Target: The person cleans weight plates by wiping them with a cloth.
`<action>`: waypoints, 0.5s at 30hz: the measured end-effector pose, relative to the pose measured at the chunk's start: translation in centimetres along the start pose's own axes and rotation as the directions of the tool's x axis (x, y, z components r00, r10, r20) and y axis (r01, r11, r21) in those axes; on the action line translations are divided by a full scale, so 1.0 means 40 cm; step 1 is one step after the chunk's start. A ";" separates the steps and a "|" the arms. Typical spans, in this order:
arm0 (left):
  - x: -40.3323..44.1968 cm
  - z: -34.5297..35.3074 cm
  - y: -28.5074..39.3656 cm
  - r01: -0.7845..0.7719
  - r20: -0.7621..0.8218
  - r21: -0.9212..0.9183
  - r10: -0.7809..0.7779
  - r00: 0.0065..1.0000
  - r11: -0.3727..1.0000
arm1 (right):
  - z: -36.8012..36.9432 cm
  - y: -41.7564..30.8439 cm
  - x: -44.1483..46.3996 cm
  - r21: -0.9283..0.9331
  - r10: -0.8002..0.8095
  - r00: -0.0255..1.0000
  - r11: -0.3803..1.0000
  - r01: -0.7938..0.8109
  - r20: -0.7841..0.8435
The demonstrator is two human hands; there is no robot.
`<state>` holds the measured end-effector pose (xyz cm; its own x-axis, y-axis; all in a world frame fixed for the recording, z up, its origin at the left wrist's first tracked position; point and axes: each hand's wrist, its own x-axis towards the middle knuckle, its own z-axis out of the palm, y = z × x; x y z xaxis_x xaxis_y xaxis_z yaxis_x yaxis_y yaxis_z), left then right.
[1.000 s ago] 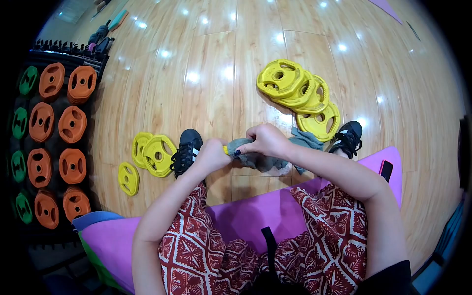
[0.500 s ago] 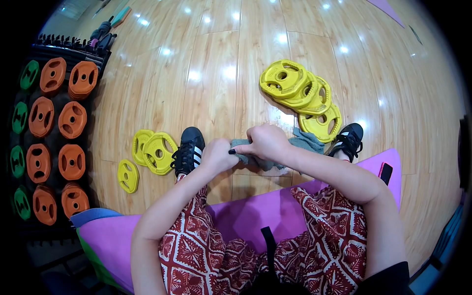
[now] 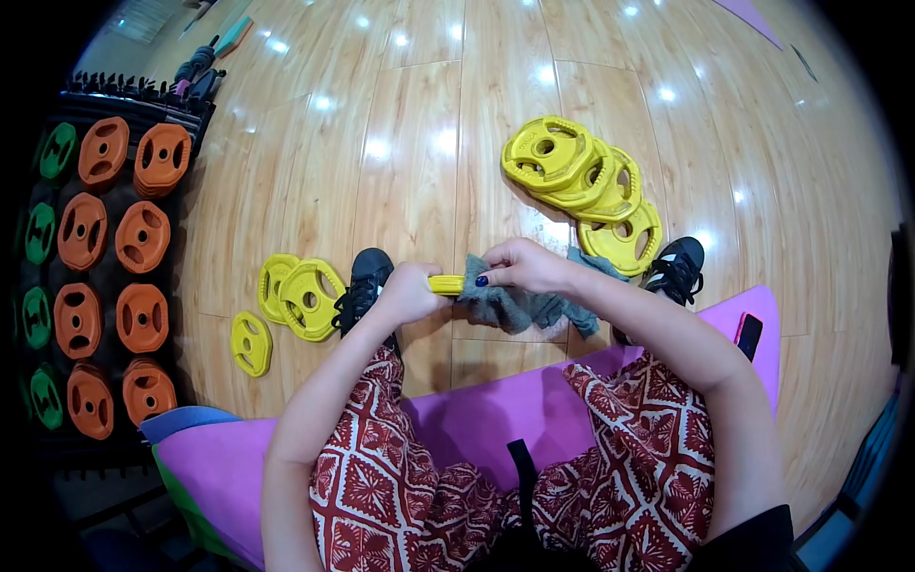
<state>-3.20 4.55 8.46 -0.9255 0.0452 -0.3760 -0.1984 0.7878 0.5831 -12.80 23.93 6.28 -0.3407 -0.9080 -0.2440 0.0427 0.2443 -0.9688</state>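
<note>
My left hand [image 3: 412, 294] is closed on a yellow weight plate [image 3: 446, 285], held edge-on above the floor between my shoes. Only a short stretch of its rim shows; the rest is hidden by my hand and a grey-green cloth [image 3: 500, 310]. Bunched around the plate's right side, that cloth is gripped by my right hand [image 3: 522, 267], thumb on the near face. Its loose end hangs to the right, toward my right shoe [image 3: 677, 269].
Overlapping yellow plates [image 3: 548, 153] lie ahead to the right, and a smaller group [image 3: 311, 298] lies beside my left shoe [image 3: 367, 286]. A rack of orange plates [image 3: 141, 236] stands at left. A phone [image 3: 749, 336] rests on the pink mat [image 3: 229, 458].
My hands have moved apart, my left going slightly left. Part of the yellow plate's rim now shows between them. The cloth has shifted and bunches at the plate's right side.
</note>
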 end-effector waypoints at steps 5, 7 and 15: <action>0.005 0.004 -0.010 -0.026 -0.003 0.037 0.026 1.000 0.999 | -0.005 0.022 -0.006 0.021 -0.126 0.990 0.992 0.125 0.055; 0.004 0.001 -0.014 -0.020 0.000 0.021 0.020 1.000 1.000 | 0.004 0.016 -0.011 0.039 -0.147 0.989 0.989 0.145 0.035; -0.002 0.005 -0.018 0.079 -0.026 -0.006 -0.079 0.997 0.997 | 0.025 -0.009 0.017 -0.189 -0.021 0.977 0.982 -0.020 -0.212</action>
<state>-2.93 4.11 7.91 -0.9149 -0.0332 -0.4023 -0.2729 0.7852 0.5559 -12.11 22.88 6.41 -0.5325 -0.8203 -0.2087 -0.1289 0.3223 -0.9378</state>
